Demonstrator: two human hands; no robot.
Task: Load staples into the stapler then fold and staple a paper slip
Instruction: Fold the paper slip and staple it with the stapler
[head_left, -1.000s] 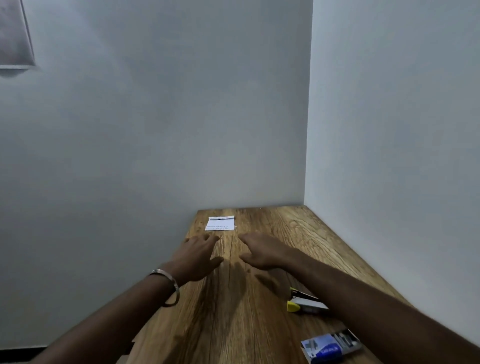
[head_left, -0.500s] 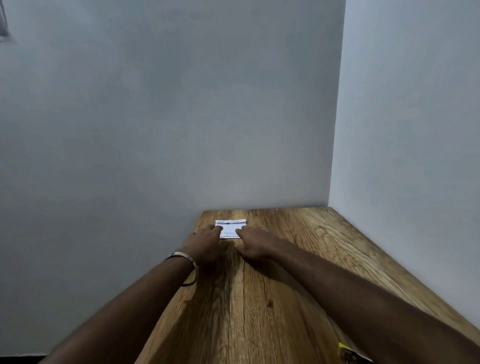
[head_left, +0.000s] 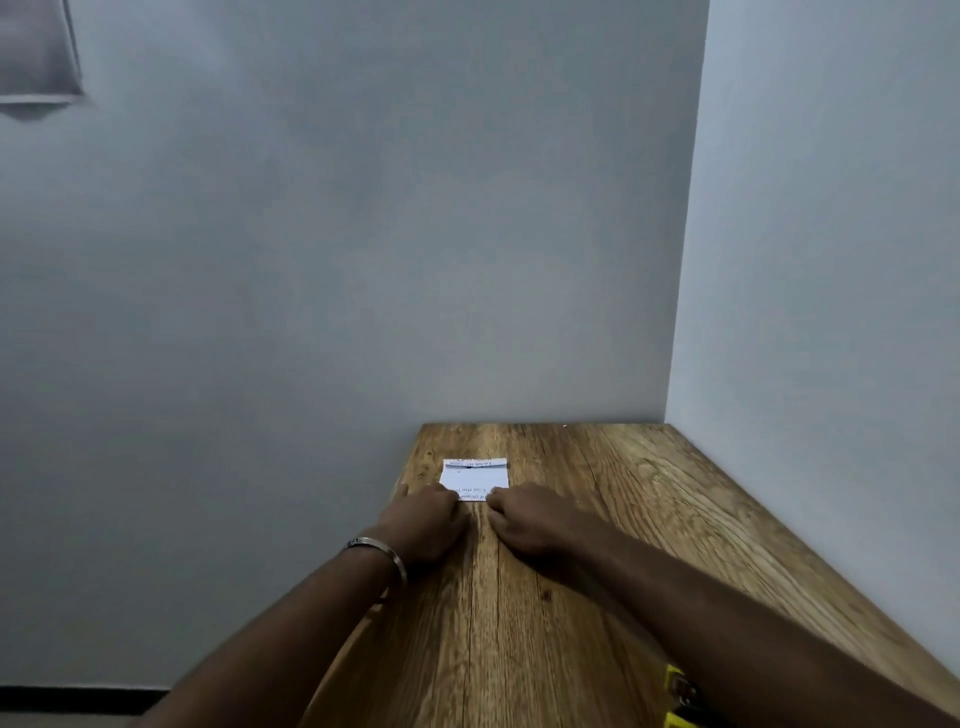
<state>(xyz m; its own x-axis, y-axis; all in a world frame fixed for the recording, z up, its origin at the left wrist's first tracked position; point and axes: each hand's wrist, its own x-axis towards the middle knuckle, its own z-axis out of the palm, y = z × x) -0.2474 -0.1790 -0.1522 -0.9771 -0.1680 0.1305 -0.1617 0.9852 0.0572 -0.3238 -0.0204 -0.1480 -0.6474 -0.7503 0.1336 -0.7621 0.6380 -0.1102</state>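
A small white paper slip (head_left: 475, 474) with printed text lies flat on the wooden table (head_left: 639, 525), towards the far left. My left hand (head_left: 427, 521) and my right hand (head_left: 531, 522) sit side by side at the slip's near edge. Their fingers are curled and the fingertips pinch that edge, covering part of it. A metal bangle circles my left wrist. The yellow and black stapler (head_left: 678, 696) shows only partly at the bottom edge, half hidden under my right forearm.
Grey walls close the table at the back and along the right side. The table's left edge (head_left: 363, 618) drops off just beside my left wrist. A grey object (head_left: 36, 52) hangs on the wall at the top left.
Both hands reached forward from the middle of the table to the slip and curled their fingers on its near edge. The view tilted, so the staple box left the frame.
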